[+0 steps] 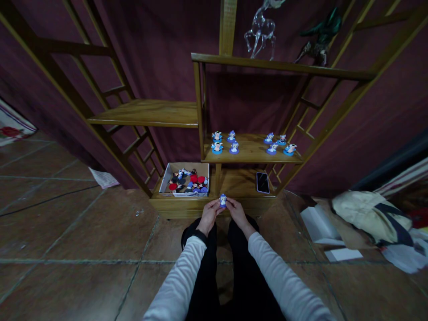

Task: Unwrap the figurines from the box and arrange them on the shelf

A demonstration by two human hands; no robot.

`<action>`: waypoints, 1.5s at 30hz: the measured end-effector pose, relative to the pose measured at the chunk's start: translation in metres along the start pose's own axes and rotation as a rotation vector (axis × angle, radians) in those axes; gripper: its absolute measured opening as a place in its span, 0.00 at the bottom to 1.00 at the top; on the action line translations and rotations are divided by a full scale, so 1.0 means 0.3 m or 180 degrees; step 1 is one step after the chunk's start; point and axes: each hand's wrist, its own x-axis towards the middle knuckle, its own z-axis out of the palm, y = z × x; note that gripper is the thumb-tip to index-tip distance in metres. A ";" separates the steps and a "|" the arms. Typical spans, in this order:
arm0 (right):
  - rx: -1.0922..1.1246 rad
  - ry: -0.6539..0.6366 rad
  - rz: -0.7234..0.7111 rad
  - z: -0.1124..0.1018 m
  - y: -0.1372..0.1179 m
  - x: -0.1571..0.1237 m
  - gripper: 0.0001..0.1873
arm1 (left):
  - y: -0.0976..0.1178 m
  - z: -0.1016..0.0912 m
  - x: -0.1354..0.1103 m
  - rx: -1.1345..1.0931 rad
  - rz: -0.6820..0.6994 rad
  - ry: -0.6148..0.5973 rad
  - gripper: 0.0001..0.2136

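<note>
Both my hands meet in front of the wooden shelf unit (234, 156), pinching one small blue figurine (223, 200) between them. My left hand (209, 215) grips its left side and my right hand (236, 211) its right side, fingers curled. Just beyond, on the lowest shelf, stands a white box (166, 179) holding several small red, blue and black figurines. Several blue figurines (234, 146) like the held one stand in two groups on the shelf above.
A dark phone (262, 182) lies on the lowest shelf to the right. A glass deer (261, 30) and a dark figure (320, 35) stand on the top shelf. A bag (368, 214), white boxes and papers lie on the tiled floor at right.
</note>
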 end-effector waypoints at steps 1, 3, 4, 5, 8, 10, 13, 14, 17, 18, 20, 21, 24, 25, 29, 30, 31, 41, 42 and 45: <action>-0.0019 -0.0016 -0.0009 0.000 0.001 0.001 0.16 | 0.000 0.001 0.001 0.0005 0.0001 0.0013 0.10; -0.0055 -0.0046 -0.0035 0.001 0.002 0.003 0.16 | 0.002 0.000 0.002 0.0015 -0.0003 0.0044 0.10; -0.0074 -0.0049 -0.0046 0.002 0.002 0.004 0.15 | 0.003 -0.001 0.003 0.0026 -0.0013 0.0050 0.10; -0.0091 -0.0036 -0.0053 0.002 0.001 0.004 0.15 | 0.005 -0.002 0.004 0.0041 -0.0032 0.0048 0.09; -0.0135 0.0046 -0.0055 0.004 0.000 0.007 0.15 | 0.011 -0.009 0.008 0.0084 -0.0130 -0.0013 0.09; -0.0151 0.0024 -0.0068 0.005 -0.003 0.009 0.14 | 0.013 -0.014 0.012 0.0089 -0.0184 -0.0033 0.10; -0.0140 -0.0033 -0.0116 0.008 -0.015 0.008 0.14 | 0.010 -0.018 0.019 0.0093 -0.0133 -0.0005 0.11; -0.0132 -0.0023 -0.0129 0.010 -0.021 0.004 0.14 | 0.008 -0.018 0.020 0.0098 -0.0090 -0.0015 0.12; -0.0122 0.0052 -0.0177 0.015 -0.042 -0.014 0.17 | 0.002 -0.015 0.022 0.0159 0.0036 -0.0087 0.14; -0.0141 0.0092 -0.0207 0.016 -0.048 -0.021 0.19 | -0.001 -0.013 0.022 0.0204 0.0060 -0.0120 0.15; -0.0249 0.0184 -0.0314 0.016 -0.059 -0.035 0.20 | -0.005 -0.011 0.022 0.0334 0.0068 -0.0197 0.17; -0.0337 0.0215 -0.0382 0.015 -0.062 -0.041 0.21 | -0.008 -0.011 0.022 0.0408 0.0059 -0.0240 0.18; -0.0590 0.0207 -0.0548 0.012 -0.066 -0.051 0.18 | -0.014 -0.013 0.022 0.0563 0.0035 -0.0307 0.19; -0.0630 0.0191 -0.0564 0.010 -0.066 -0.051 0.17 | -0.015 -0.015 0.022 0.0587 0.0022 -0.0310 0.20; -0.0623 0.0156 -0.0495 0.005 -0.062 -0.050 0.16 | -0.011 -0.022 0.020 0.0577 -0.0084 -0.0289 0.21; -0.0629 0.0152 -0.0481 0.003 -0.062 -0.050 0.16 | -0.008 -0.023 0.019 0.0556 -0.0110 -0.0295 0.21; -0.0653 0.0154 -0.0472 0.001 -0.062 -0.050 0.16 | -0.005 -0.023 0.018 0.0534 -0.0135 -0.0305 0.22; -0.0669 0.0066 -0.0391 -0.027 -0.081 -0.041 0.16 | 0.025 -0.015 0.003 0.0461 -0.0325 -0.0245 0.25; -0.0651 0.0056 -0.0387 -0.030 -0.087 -0.041 0.16 | 0.027 -0.014 0.001 0.0478 -0.0325 -0.0247 0.25; -0.0637 0.0017 -0.0455 -0.043 -0.101 -0.042 0.16 | 0.035 -0.008 -0.007 0.0540 -0.0336 -0.0315 0.25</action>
